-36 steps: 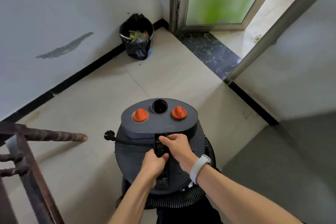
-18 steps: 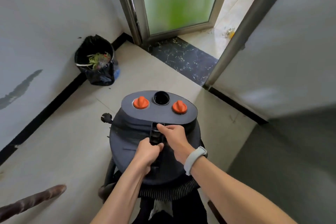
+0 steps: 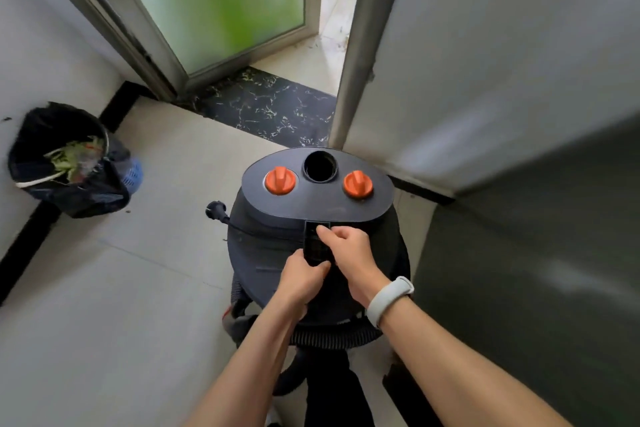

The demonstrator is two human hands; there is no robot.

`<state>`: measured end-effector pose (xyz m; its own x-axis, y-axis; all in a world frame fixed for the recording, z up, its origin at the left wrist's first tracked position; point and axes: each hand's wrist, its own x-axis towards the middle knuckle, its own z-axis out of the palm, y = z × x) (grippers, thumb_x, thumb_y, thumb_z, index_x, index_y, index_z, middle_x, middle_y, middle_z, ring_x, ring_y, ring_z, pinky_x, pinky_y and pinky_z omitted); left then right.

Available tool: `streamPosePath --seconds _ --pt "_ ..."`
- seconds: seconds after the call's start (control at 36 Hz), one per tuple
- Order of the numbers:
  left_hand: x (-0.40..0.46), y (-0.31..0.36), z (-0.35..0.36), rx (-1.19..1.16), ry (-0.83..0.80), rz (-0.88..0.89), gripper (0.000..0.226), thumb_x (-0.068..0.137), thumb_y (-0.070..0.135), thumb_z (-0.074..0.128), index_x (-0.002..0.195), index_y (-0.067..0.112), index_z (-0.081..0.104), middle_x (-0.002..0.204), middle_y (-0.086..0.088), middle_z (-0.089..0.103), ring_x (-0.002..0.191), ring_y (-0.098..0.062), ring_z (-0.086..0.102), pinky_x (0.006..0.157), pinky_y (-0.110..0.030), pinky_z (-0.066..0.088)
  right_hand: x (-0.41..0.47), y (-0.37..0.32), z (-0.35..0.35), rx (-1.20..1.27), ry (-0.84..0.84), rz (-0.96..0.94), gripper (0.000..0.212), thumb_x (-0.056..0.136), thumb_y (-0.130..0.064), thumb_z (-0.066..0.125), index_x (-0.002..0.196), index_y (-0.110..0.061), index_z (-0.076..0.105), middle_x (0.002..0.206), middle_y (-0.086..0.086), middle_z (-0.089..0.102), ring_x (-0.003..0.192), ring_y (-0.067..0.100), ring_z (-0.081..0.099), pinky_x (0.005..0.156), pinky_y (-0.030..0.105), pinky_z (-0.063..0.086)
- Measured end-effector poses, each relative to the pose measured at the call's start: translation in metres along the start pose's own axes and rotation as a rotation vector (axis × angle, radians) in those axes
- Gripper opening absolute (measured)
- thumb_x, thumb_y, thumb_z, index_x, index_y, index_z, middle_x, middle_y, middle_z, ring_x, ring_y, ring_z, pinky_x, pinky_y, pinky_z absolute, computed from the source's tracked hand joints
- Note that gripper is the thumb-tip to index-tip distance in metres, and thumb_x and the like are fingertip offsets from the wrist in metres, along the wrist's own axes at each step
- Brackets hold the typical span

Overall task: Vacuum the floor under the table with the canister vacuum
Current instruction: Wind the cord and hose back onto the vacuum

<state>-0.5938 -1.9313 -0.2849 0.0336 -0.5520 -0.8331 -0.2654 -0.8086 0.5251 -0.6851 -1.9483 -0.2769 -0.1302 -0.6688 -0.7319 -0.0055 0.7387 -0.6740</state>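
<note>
The canister vacuum (image 3: pixel 277 253) stands on the pale tiled floor (image 3: pixel 121 288) just in front of the person, close to a doorway with a dark marbled threshold (image 3: pixel 270 107). It is a round, dark drum with a flatter oval top plate; on that plate sit two orange knobs (image 3: pixel 280 180), one on each side of an open round hose port (image 3: pixel 320 166). A black carry handle (image 3: pixel 316 246) runs down the middle of the lid, a ribbed black hose (image 3: pixel 332 336) curls along the near edge of the drum, and a black plug (image 3: pixel 215 210) sticks out on the drum's left side. The left hand (image 3: pixel 301 279) has its grip closed around the lower part of the handle, while the right hand (image 3: pixel 349 256), with a white band (image 3: pixel 389 300) on its wrist, has its grip closed on the handle's upper part. To the left, against the wall, a blue bin (image 3: pixel 133 173) lined with a black bag (image 3: pixel 83 194) holds greenish scraps (image 3: pixel 71 158) and other refuse too small to tell apart.
</note>
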Motion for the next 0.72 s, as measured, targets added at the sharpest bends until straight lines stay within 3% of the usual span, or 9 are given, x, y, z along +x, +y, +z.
streamPosePath --seconds 0.14,0.25,0.33,0.44,0.5,0.58,0.61,0.67,0.72 --pt "0.01 -0.005 0.035 -0.009 -0.087 -0.014 0.023 0.09 0.011 0.06 0.112 0.009 0.056 0.099 -0.01 0.067 0.089 -0.022 0.067 0.079 -0.038 0.057 0.006 0.01 -0.033 0.037 0.11 0.023 0.026 0.09 -0.017 0.063 0.085 0.008 0.068 0.075 0.012 0.067 0.072 0.018 0.064 0.063 0.025 0.049" --pt "0.005 -0.007 0.042 0.031 -0.145 0.032 0.024 0.092 0.016 0.059 0.116 0.013 0.057 0.099 -0.004 0.068 0.088 -0.015 0.067 0.072 -0.027 0.056 0.002 0.014 -0.042 0.07 0.154 0.033 0.011 0.089 -0.013 0.063 0.084 -0.005 0.069 0.08 0.007 0.069 0.079 0.017 0.066 0.07 0.025 0.053" --pt "0.001 -0.008 0.028 0.24 -0.146 0.119 0.029 0.092 0.023 0.059 0.12 0.014 0.059 0.107 0.0 0.068 0.098 -0.014 0.064 0.085 -0.029 0.053 -0.001 0.015 -0.039 0.063 0.187 0.016 0.004 0.088 -0.014 0.065 0.091 -0.012 0.066 0.085 0.002 0.068 0.084 0.013 0.064 0.077 0.026 0.051" --pt "0.004 -0.007 -0.017 0.349 0.281 0.38 0.017 0.089 0.023 0.062 0.105 0.016 0.062 0.103 -0.002 0.06 0.104 -0.022 0.058 0.09 -0.031 0.045 -0.005 0.03 -0.023 -0.274 0.234 -0.064 0.06 0.081 -0.034 0.072 0.129 -0.012 0.043 0.123 0.003 0.058 0.115 0.019 0.055 0.093 0.031 0.044" --pt "0.013 0.002 -0.038 0.328 0.422 0.418 0.043 0.087 0.029 0.066 0.124 0.013 0.051 0.121 -0.008 0.049 0.119 -0.028 0.045 0.101 -0.039 0.039 -0.008 0.038 -0.008 -0.399 0.275 -0.107 0.077 0.08 -0.039 0.072 0.138 -0.014 0.029 0.136 0.003 0.048 0.124 0.024 0.048 0.096 0.034 0.041" --pt "0.039 0.015 -0.057 0.38 0.301 0.353 0.085 0.086 0.041 0.065 0.151 0.016 0.016 0.154 -0.01 0.019 0.142 -0.027 0.017 0.114 -0.046 0.022 -0.006 0.046 0.009 -0.502 0.46 -0.137 0.068 0.087 -0.041 0.063 0.14 -0.013 0.029 0.14 0.007 0.047 0.122 0.032 0.05 0.092 0.038 0.041" --pt "0.048 0.018 -0.06 0.377 0.214 0.366 0.087 0.087 0.043 0.064 0.152 0.017 0.011 0.156 -0.009 0.018 0.144 -0.027 0.017 0.115 -0.046 0.023 -0.004 0.047 0.011 -0.533 0.518 -0.141 0.061 0.09 -0.04 0.059 0.137 -0.012 0.033 0.137 0.009 0.051 0.117 0.035 0.053 0.089 0.039 0.042" --pt "0.06 0.02 -0.062 0.341 0.075 0.432 0.078 0.088 0.041 0.063 0.147 0.021 0.016 0.15 -0.004 0.033 0.137 -0.024 0.034 0.11 -0.042 0.035 0.0 0.05 0.011 -0.567 0.576 -0.148 0.053 0.093 -0.04 0.054 0.133 -0.01 0.038 0.129 0.011 0.057 0.109 0.037 0.057 0.084 0.04 0.042" --pt "0.064 0.02 -0.06 0.369 0.074 0.465 0.069 0.088 0.04 0.062 0.142 0.022 0.023 0.142 -0.002 0.045 0.127 -0.024 0.046 0.099 -0.036 0.043 0.002 0.054 0.01 -0.567 0.606 -0.17 0.051 0.092 -0.041 0.054 0.131 -0.01 0.041 0.125 0.011 0.06 0.108 0.037 0.058 0.083 0.04 0.042"
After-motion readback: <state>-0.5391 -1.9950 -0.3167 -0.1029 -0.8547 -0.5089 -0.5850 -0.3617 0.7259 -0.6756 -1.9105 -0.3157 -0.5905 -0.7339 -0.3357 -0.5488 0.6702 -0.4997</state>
